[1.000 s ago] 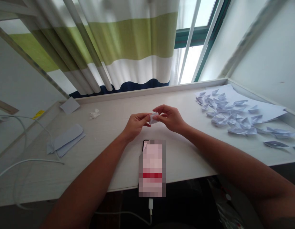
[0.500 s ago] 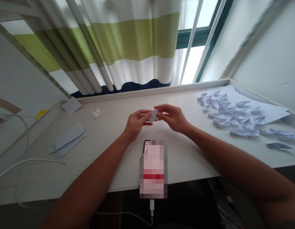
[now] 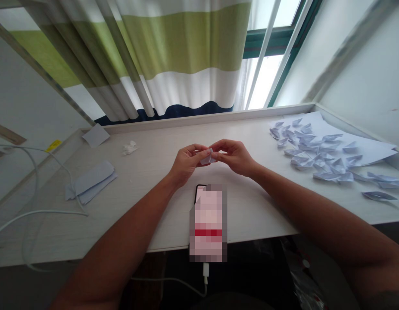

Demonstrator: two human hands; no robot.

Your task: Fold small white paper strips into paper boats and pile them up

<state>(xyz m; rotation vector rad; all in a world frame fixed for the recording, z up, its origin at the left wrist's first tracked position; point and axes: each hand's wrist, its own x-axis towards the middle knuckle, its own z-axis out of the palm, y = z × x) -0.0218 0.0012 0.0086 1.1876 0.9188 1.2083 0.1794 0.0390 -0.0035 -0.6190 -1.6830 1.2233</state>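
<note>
Two bare forearms reach in from the near edge over a pale desk (image 3: 144, 176). Nearest the viewer, a phone (image 3: 208, 224) lies flat on the desk's front edge. Its screen is blurred out, and a charging cable (image 3: 205, 272) is plugged into its near end and hangs below the desk.

Just beyond the phone's far end, the left hand (image 3: 186, 162) and right hand (image 3: 235, 156) meet. Both grip a small folded paper (image 3: 207, 157) between thumb and fingertips, one from each side, with the remaining fingers curled in. The paper is held a little above the desktop, straight beyond the phone.

Well to the left of the phone lies a stack of paper slips (image 3: 91, 185), with a loose white cord (image 3: 41, 212) curving past it. Well to the right of the phone, many folded paper boats (image 3: 316, 150) are scattered, some resting on a large white sheet (image 3: 367, 148).

Farther back and left of the phone sit a crumpled scrap (image 3: 129, 148) and a square paper (image 3: 95, 135) near the desk's rear rim. Beyond the phone, behind the desk, hangs a curtain (image 3: 173, 64) striped green, white and navy, and to its right is a bright window (image 3: 270, 69) with a dark green frame.
</note>
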